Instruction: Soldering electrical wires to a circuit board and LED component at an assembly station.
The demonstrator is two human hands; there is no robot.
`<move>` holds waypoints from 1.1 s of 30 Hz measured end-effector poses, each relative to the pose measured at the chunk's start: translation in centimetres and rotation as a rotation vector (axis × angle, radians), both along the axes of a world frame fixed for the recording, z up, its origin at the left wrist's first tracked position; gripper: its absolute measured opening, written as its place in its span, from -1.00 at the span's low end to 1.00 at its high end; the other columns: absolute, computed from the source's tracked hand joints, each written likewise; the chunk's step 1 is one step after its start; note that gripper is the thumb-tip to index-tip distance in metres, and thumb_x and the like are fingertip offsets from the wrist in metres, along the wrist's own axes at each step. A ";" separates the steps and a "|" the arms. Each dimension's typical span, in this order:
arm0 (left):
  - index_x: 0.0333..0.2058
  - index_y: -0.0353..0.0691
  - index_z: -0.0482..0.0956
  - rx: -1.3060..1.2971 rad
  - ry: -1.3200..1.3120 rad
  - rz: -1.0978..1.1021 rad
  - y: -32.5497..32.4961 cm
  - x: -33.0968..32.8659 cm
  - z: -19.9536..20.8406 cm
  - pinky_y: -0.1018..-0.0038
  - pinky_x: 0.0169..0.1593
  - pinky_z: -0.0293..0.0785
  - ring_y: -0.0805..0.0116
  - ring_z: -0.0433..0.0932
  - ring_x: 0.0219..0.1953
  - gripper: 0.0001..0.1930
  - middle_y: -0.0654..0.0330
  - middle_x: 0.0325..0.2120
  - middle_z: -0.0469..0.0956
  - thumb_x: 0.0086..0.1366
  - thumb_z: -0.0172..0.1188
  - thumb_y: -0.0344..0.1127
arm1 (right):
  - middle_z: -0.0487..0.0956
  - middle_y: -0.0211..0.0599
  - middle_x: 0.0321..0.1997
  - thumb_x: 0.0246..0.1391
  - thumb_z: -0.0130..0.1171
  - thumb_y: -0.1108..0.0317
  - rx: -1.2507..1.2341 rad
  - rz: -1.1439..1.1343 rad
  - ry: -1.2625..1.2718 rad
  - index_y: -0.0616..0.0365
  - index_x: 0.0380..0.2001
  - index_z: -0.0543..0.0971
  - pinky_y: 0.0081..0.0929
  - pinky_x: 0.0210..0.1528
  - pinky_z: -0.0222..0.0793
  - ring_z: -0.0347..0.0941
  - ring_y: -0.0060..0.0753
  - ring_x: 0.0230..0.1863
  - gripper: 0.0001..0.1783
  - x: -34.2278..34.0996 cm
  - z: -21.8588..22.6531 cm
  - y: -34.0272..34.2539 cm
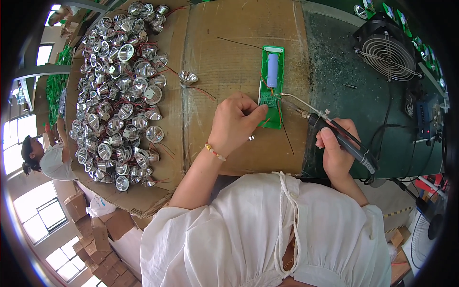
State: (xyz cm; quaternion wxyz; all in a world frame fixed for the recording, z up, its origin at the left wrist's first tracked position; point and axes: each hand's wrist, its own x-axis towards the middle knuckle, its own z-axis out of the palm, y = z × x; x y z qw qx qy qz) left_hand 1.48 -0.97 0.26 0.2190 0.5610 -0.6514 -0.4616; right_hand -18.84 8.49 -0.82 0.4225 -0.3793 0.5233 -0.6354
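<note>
A green plastic casing lies lengthwise in front of me on a cardboard sheet. Inside it are a lilac cylindrical battery and a small green circuit board; thin red and dark wires come off them. My left hand is closed at the casing's lower left edge, thumb and fingers together beside the board. What they pinch is hidden. My right hand grips a black soldering iron with a thin metal feed tube alongside. Its tip points at the board's right side.
Many silver reflector cups with wires are heaped on the left. One loose reflector cup sits between heap and casing. A fan with a wire guard and a blue control box stand right. Another person is at far left.
</note>
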 end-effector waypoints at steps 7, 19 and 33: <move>-0.58 -0.34 0.53 -0.066 0.027 0.009 0.3 0.3 -0.5 0.50 -0.49 0.31 0.39 0.41 -0.59 -0.78 0.16 -0.56 0.43 0.07 0.22 -0.28 | 0.50 -0.25 -0.54 -0.03 0.20 0.40 0.023 0.017 -0.002 0.30 -0.38 0.40 -0.69 -0.52 0.34 0.39 -0.62 -0.59 -0.77 -0.2 0.0 0.2; -0.53 -0.27 0.61 -0.244 0.125 0.091 2.6 0.1 -0.3 0.48 -0.33 0.40 0.33 0.41 -0.36 -0.88 0.18 -0.40 0.43 -0.06 0.33 -0.37 | 0.47 -0.30 -0.53 -0.04 0.20 0.42 0.010 0.027 0.041 0.29 -0.40 0.40 -0.72 -0.53 0.29 0.37 -0.66 -0.59 -0.79 -0.3 0.4 0.7; -0.57 -0.26 0.60 -0.189 -0.023 0.012 1.4 -0.4 -0.4 0.43 -0.29 0.36 0.25 0.39 -0.33 -0.86 0.19 -0.48 0.45 -0.05 0.29 -0.32 | 0.49 -0.34 -0.55 -0.04 0.20 0.44 0.040 0.069 0.212 0.28 -0.42 0.42 -0.75 -0.55 0.25 0.36 -0.71 -0.58 -0.82 0.3 0.4 0.8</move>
